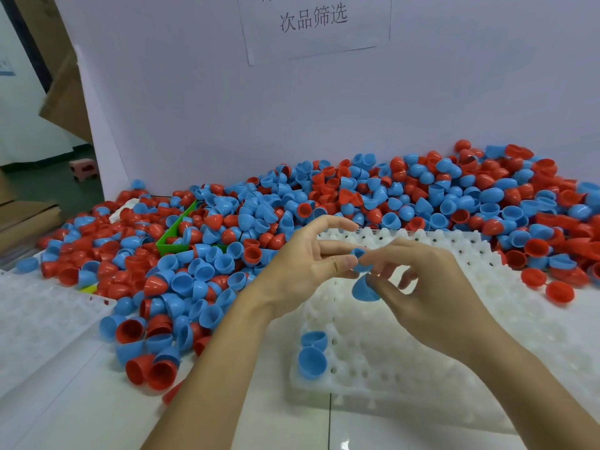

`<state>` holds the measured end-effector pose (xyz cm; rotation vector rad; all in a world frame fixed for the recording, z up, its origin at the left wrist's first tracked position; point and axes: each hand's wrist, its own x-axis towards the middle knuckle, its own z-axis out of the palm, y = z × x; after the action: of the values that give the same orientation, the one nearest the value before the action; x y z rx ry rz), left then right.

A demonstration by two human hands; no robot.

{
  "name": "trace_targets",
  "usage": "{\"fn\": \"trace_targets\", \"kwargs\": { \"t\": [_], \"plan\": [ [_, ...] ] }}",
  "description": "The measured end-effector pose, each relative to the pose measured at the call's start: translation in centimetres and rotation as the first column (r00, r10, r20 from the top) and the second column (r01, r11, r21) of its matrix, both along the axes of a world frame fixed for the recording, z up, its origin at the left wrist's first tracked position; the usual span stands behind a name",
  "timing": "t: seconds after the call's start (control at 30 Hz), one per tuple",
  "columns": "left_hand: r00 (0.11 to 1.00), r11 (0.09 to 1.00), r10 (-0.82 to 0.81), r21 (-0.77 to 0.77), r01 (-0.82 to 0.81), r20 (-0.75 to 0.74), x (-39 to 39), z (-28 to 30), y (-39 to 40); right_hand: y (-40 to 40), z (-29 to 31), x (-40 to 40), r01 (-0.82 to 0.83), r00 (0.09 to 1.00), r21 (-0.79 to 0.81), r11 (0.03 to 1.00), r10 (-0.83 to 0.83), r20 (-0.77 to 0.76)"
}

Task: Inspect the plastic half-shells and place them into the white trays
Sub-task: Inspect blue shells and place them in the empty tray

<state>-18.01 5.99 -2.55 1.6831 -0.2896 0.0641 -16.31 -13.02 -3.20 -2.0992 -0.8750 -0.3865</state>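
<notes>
A big heap of red and blue plastic half-shells [292,203] covers the table from left to far right. My left hand [305,264] pinches a small blue half-shell [358,254] between thumb and fingers above the white tray [487,319]. My right hand [431,287] touches that same shell with its fingertips and holds a second blue half-shell [363,290] just below. Two blue half-shells [312,354] sit in the tray's near left corner.
A second white tray [35,319] lies at the left edge. A green bin [172,235] is half buried in the heap. A white board with a printed sign [313,21] stands behind. Two red shells [548,287] lie on the right tray's far side.
</notes>
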Motion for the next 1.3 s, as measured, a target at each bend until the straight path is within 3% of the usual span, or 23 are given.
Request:
{"fn": "trace_targets", "kwargs": {
  "t": [0.17, 0.4, 0.67, 0.8, 1.03, 1.2, 1.3],
  "plan": [
    [1.000, 0.999, -0.023, -0.027, 0.022, -0.003, 0.1, -0.1, 0.3, 0.0, 0.5, -0.3, 0.037, 0.999, -0.070, 0.997, -0.034, 0.042],
    [0.953, 0.942, 0.301, -0.142, -0.304, -0.042, 1.2, -0.5, 1.3, 0.4, 1.2, -3.1, -0.093, 0.994, -0.449, 0.889, 0.054, -0.098],
    [0.883, 0.869, 0.467, -0.156, -0.469, -0.050, 1.5, -0.6, 1.5, 2.1, 0.8, -5.2, -0.020, 0.999, -0.631, 0.776, -0.014, -0.049],
    [0.814, 0.814, 0.580, -0.018, -0.580, -0.005, 1.8, -0.9, 2.1, 2.2, 0.8, -5.4, -0.013, 0.998, -0.658, 0.752, -0.030, -0.055],
    [0.661, 0.602, 0.696, 0.276, -0.750, 0.279, 1.8, -1.4, 4.2, 1.7, 1.3, -5.0, -0.049, 0.996, -0.628, 0.777, -0.008, -0.088],
    [0.623, 0.503, 0.691, 0.374, -0.779, 0.368, 1.5, -1.5, 4.9, 1.5, 1.2, -4.8, -0.054, 0.996, -0.559, 0.827, 0.009, -0.084],
    [0.655, 0.438, 0.662, 0.521, -0.733, 0.365, 1.5, -1.8, 5.2, 1.1, 1.2, -4.4, -0.042, 0.998, -0.531, 0.846, 0.008, -0.066]
  ]
}}
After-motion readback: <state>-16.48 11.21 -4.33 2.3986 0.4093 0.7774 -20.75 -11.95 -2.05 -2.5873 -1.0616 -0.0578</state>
